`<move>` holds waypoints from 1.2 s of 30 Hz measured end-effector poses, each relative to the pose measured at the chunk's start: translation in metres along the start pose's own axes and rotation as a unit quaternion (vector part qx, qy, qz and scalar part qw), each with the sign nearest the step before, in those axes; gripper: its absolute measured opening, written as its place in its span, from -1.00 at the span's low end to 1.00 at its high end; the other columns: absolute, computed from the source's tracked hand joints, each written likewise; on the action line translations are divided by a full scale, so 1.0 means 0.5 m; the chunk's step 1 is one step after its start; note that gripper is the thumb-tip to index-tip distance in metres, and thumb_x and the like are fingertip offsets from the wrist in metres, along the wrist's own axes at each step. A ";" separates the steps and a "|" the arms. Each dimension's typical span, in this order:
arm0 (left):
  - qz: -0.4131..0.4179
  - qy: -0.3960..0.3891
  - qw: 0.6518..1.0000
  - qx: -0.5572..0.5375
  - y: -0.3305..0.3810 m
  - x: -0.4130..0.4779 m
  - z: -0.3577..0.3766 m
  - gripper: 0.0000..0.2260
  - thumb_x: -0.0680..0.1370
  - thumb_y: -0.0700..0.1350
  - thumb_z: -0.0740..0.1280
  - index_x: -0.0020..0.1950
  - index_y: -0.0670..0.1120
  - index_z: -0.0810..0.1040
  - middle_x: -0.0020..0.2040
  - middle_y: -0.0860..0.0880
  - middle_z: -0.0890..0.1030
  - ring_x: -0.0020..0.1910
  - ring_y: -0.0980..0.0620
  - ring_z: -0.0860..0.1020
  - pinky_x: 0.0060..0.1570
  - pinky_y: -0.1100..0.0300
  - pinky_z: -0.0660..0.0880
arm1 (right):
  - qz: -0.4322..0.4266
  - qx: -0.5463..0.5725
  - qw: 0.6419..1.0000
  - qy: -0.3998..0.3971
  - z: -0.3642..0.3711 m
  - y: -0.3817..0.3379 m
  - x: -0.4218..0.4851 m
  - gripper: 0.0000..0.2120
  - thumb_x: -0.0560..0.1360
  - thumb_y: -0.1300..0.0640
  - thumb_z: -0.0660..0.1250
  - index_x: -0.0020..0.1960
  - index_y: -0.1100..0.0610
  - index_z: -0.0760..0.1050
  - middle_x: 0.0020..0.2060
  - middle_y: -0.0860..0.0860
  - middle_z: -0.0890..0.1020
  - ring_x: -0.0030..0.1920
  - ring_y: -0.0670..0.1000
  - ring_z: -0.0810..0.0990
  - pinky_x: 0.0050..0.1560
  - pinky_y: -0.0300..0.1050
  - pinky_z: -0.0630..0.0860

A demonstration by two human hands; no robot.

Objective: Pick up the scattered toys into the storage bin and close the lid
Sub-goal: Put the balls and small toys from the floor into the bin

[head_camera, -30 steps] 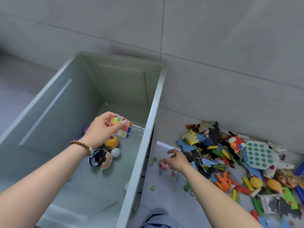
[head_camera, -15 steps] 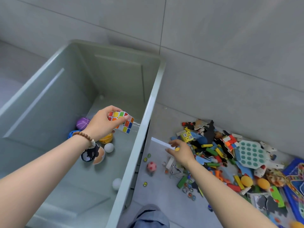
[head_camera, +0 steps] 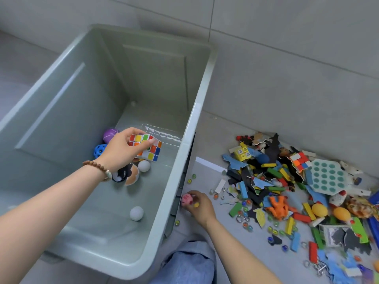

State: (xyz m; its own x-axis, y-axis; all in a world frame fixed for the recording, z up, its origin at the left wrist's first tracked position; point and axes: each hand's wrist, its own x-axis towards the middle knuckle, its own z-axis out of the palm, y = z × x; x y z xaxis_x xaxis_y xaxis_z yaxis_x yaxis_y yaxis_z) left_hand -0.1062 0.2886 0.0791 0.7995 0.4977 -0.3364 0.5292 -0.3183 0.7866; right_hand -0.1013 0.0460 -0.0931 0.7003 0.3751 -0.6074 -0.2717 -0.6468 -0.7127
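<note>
My left hand [head_camera: 121,150] holds a colourful puzzle cube [head_camera: 148,148] inside the pale green storage bin [head_camera: 190,128], above its floor. On the bin floor lie a purple ball [head_camera: 109,134], a blue holed ball [head_camera: 99,150], two white balls [head_camera: 136,213] and a black and orange toy [head_camera: 127,174]. My right hand [head_camera: 200,204] is down on the floor beside the bin's right wall, fingers curled round a small pink ball [head_camera: 187,199]. A heap of scattered toys [head_camera: 287,181] covers the floor to the right. No lid is in view.
Marbles [head_camera: 245,203], metal rings and wooden blocks are strewn between my right hand and the heap. A teal bubble pad [head_camera: 326,177] and orange figure [head_camera: 277,204] lie in the heap. A tiled wall rises behind. My knee in blue cloth [head_camera: 184,265] is at the bottom.
My right hand came back from the heap toward the bin wall and closed on the pink ball. My left hand kept the cube over the bin, hardly shifting.
</note>
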 end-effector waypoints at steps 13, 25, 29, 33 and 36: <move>0.015 -0.010 1.000 0.020 -0.014 -0.038 -0.026 -0.69 0.42 0.09 0.42 0.09 0.01 0.51 -0.07 -0.02 0.63 -0.10 0.01 0.61 -0.23 0.23 0.53 | 0.004 0.227 0.974 0.019 -0.258 -0.165 -0.112 -0.60 0.44 0.07 0.42 0.23 0.15 0.43 0.02 0.07 0.60 -0.32 -0.02 0.59 -0.30 -0.20 0.59; -0.052 0.002 0.998 0.022 -0.053 -0.020 -0.092 -0.65 0.39 0.02 0.49 0.10 0.00 0.49 -0.05 -0.02 0.58 -0.14 0.07 0.55 -0.24 0.30 0.48 | -0.184 0.019 0.973 -0.140 -0.208 -0.637 -0.136 -0.72 0.50 0.01 0.35 0.18 0.05 0.49 -0.10 -0.03 0.59 -0.27 -0.09 0.56 -0.32 -0.30 0.53; -0.084 0.025 0.996 0.032 -0.082 0.016 -0.116 -0.51 0.36 -0.01 0.52 0.19 0.00 0.39 0.00 -0.03 0.53 -0.04 -0.01 0.53 -0.07 0.17 0.49 | -0.074 -0.122 0.977 -0.159 -0.063 -0.632 -0.025 -0.79 0.50 0.13 0.35 0.10 0.17 0.47 -0.26 0.00 0.52 -0.27 -0.02 0.48 -0.33 -0.21 0.53; -0.092 0.018 0.996 0.006 -0.110 0.042 -0.113 -0.45 0.32 -0.04 0.55 0.19 -0.03 0.37 -0.05 0.01 0.54 -0.10 0.05 0.54 -0.14 0.26 0.46 | 0.020 -0.200 0.976 -0.082 -0.018 -0.577 0.086 -0.93 0.51 0.22 0.26 -0.04 0.21 0.41 -0.13 0.15 0.54 -0.19 0.13 0.47 -0.05 -0.01 0.57; -0.077 0.004 0.996 -0.035 -0.116 0.054 -0.100 -0.41 0.34 -0.04 0.54 0.29 -0.05 0.37 0.08 -0.02 0.54 -0.01 0.05 0.55 -0.11 0.33 0.48 | 0.005 -0.172 0.985 -0.033 -0.028 -0.565 0.119 -0.75 0.51 0.26 0.24 0.16 0.30 0.48 0.12 0.23 0.58 -0.03 0.08 0.52 0.00 -0.08 0.47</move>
State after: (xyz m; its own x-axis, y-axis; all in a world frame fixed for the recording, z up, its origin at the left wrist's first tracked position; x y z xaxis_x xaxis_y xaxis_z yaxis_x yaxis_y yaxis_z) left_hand -0.1294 0.3608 0.0504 0.7084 0.5422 -0.4518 0.6237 -0.1814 0.7603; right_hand 0.0264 0.2417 0.0769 0.6513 0.4030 -0.6429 -0.0304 -0.8327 -0.5529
